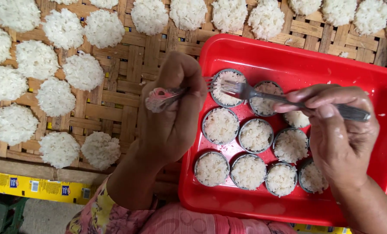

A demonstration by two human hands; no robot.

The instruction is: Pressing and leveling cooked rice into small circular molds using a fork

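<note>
I see the woven bamboo mat (115, 93) spread with white rice cakes (57, 97), then the red tray (289, 56) of rice-filled metal ring moulds (221, 125). My left hand (172, 117) is closed around a pink-handled fork (165, 97); my right hand (339, 134) pinches a steel fork (289, 99), both sets of tines over the top-left mould (228, 88)
</note>
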